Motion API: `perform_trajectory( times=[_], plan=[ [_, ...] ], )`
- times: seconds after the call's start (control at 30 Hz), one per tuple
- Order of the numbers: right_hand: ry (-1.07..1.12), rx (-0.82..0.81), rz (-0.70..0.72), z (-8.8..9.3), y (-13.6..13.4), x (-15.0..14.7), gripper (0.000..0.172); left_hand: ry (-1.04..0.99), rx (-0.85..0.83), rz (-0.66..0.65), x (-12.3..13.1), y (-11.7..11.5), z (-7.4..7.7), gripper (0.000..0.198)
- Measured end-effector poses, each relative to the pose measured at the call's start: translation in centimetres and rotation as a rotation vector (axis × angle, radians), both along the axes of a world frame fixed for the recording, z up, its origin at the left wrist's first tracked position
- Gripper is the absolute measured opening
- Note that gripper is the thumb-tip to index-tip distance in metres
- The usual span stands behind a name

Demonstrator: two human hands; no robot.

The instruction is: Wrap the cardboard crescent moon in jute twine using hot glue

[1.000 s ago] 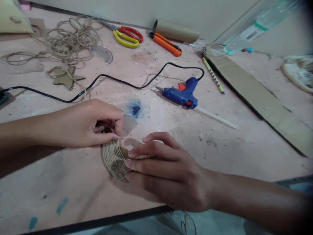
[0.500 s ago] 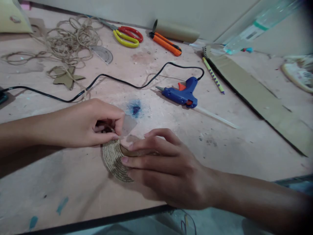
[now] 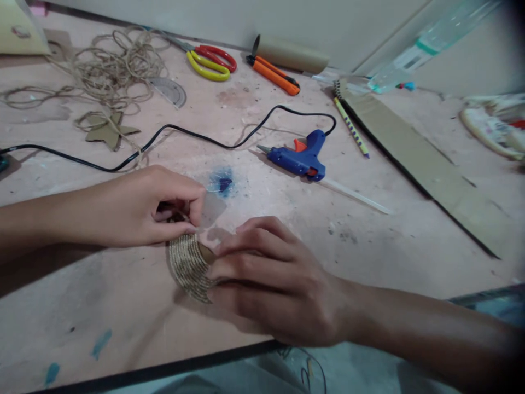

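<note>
Tan twine, laid in close curved rows, covers a curved piece that sits between the two hands, on or just above the table near its front edge. The left hand has its thumb and bent index finger drawn together in a pinch at the piece's upper end. The right hand lays slightly bent fingers over its right side; the thumb is hidden, so whether it grips I cannot tell. Beyond them lies a blue glue gun, a pale glue stick jutting from its back. A black cable passes near a cardboard star. Behind that are a twine tangle, a clear protractor and red-and-yellow scissors. An orange cutter lies before a cardboard tube; rightward, a dotted yellow pencil lies beside a long cardboard strip
</note>
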State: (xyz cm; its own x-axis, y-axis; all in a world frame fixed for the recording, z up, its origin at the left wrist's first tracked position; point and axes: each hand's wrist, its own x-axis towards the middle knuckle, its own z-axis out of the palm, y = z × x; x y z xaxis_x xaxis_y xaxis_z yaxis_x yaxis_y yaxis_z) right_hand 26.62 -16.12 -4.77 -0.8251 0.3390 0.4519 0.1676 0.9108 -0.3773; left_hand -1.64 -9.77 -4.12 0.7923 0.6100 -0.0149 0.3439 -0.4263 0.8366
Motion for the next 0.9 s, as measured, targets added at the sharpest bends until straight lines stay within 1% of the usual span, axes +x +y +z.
perform_trajectory(
  times=[0.03, 0.13, 0.27, 0.33, 0.5, 0.67, 0.77, 0.9],
  plan=[
    [0.001, -0.013, 0.006, 0.00, 0.06, 0.06, 0.016, 0.002, 0.008, 0.002, -0.02, 0.01, -0.04, 0.013],
    [-0.014, -0.033, 0.000, -0.05, 0.14, 0.17, 0.022, -0.008, 0.021, 0.002, -0.03, 0.03, -0.15, 0.012],
    [-0.007, 0.012, -0.019, -0.10, -0.02, 0.04, 0.024, -0.002, -0.019, 0.000, -0.04, 0.02, -0.17, 0.012],
    [-0.009, 0.001, -0.014, -0.03, -0.06, -0.05, 0.027, -0.003, -0.023, -0.001, -0.04, 0.00, -0.16, 0.012],
    [-0.066, -0.029, -0.001, 0.07, 0.12, 0.05, 0.020, -0.033, 0.011, -0.001, 0.02, -0.08, -0.18, 0.012],
    [0.007, -0.044, -0.009, -0.25, 0.22, 0.15, 0.013, -0.017, 0.003, 0.000, 0.08, -0.06, -0.16, 0.012],
    [0.005, -0.048, -0.003, -0.27, 0.17, 0.17, 0.016, -0.017, 0.002, 0.004, 0.06, 0.00, -0.13, 0.011],
    [-0.034, 0.009, -0.018, -0.03, 0.13, 0.16, 0.024, 0.011, -0.021, 0.001, 0.04, 0.02, -0.05, 0.013]
  ],
)
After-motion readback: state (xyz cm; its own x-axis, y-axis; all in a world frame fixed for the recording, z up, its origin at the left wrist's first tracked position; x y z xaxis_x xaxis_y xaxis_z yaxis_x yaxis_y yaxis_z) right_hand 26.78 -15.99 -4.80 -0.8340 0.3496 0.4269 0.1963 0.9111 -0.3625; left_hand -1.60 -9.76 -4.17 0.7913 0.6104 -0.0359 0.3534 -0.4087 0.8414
